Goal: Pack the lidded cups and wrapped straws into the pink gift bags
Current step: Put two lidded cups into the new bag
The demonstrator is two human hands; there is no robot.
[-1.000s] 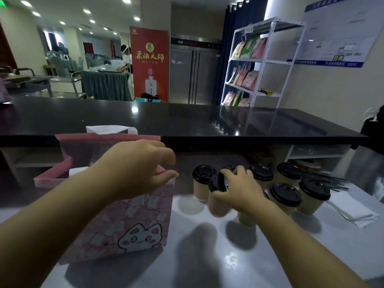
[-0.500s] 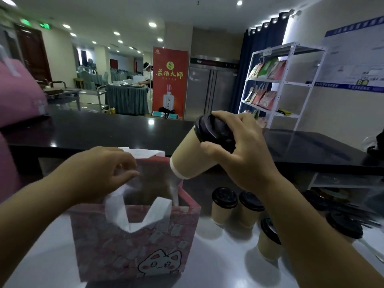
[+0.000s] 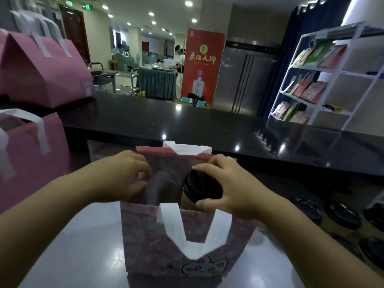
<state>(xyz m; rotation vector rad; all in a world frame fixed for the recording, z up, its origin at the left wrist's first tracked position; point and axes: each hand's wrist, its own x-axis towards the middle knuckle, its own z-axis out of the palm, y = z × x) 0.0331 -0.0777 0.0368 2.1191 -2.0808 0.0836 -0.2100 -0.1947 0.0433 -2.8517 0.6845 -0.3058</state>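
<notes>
Head-cam view, looking down on a pale, glossy worktop [image 3: 68, 252]. At centre frame a pink gift bag [image 3: 149, 235] w/ a cartoon cat print stands open. Its white front handle [image 3: 174, 225] flops outward over the front panel.

The left hand [image 3: 122, 175] pinches the bag's left rim between thumb and curled fingers, pulling the mouth wide. The right hand [image 3: 232, 190] grips a cup [image 3: 202, 191] by its black lid [image 3: 194, 183], fingers and thumb curled round the lid's edge. The lid sits at the right side of the bag's mouth, roughly level w/ the top edge and tipped toward the camera. The cup body is down inside the bag, mostly hidden.

Risks from here:
- The hold is on the lid only. If the lid is loose, the cup's weight may pull it free, so the cup drops and spills in the bag. Contents can't be seen.
- The cup is tilted. Let go at this angle, it probably lands on its edge and topples against the bag wall.
- The bag looks soft, and only the left pinch holds it open. If that slackens, the mouth may fold in on the cup, or the bag may slide.
- More lidded cups [image 3: 342, 213] stand at lower right, near the right forearm. A careless pull-back could knock them.

No straws are visible. Other pink bags [image 3: 31, 159] at left are well apart.
</notes>
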